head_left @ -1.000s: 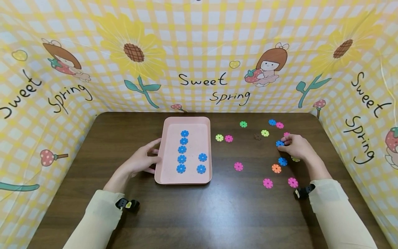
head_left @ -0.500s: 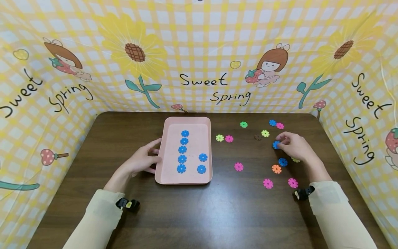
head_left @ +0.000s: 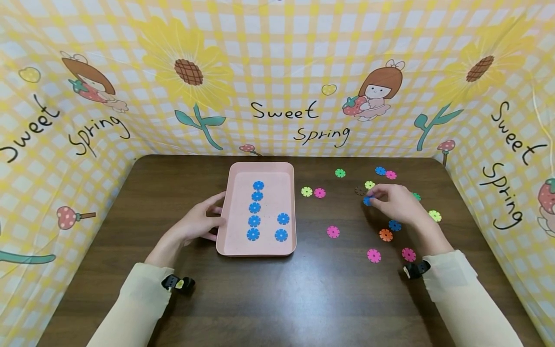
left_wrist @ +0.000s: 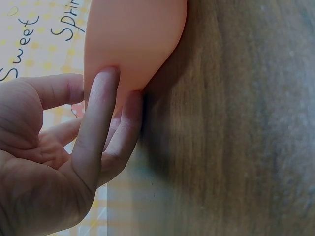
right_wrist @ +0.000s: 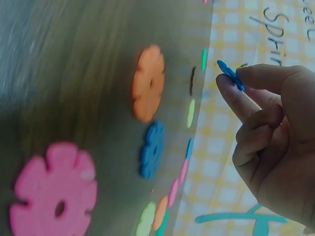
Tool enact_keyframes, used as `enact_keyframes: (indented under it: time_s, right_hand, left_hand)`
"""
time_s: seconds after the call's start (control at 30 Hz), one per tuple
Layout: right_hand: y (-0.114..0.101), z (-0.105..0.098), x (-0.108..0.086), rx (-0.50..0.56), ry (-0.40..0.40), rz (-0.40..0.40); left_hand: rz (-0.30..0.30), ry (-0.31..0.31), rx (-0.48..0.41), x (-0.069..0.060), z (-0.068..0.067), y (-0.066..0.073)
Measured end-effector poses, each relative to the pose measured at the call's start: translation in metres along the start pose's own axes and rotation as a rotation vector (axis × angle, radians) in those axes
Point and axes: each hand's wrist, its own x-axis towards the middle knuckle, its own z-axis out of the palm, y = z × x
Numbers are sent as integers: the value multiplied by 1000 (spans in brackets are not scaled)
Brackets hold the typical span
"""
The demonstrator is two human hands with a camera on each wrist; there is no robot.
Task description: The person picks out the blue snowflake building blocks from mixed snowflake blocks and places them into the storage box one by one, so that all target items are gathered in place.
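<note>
Black "Sweet Spring" lettering [head_left: 284,112] on cloth [head_left: 277,62] behind pinched blue disc [head_left: 367,201]

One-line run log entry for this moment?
left hand: touching side of pink tray | right hand: pinching blue disc above table | in tray: seven blue discs | on table: mixed-colour loose discs

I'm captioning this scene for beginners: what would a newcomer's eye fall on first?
Probably the yellow-checked cloth with its sunflowers, rising behind and beside the table. Next, the pink tray left of centre, holding seven blue discs. Then a single blue disc, pinched in the right grip near loose coloured discs.
</note>
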Motion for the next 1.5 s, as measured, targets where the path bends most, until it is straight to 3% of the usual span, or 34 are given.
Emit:
enact_keyframes:
  time_s: [0.37, 1.07, 1.5]
  right_hand:
    - [-33, 20, 9, 2, -9, -86]
    - [-106, 77, 35, 216, -5, -260]
    - [-132, 107, 57, 203, -30, -256]
  left_hand:
    - [-8, 1, -4, 0, 1, 1]
    - [2, -8, -13, -1, 0, 2]
    - [-4, -11, 4, 1, -2, -1]
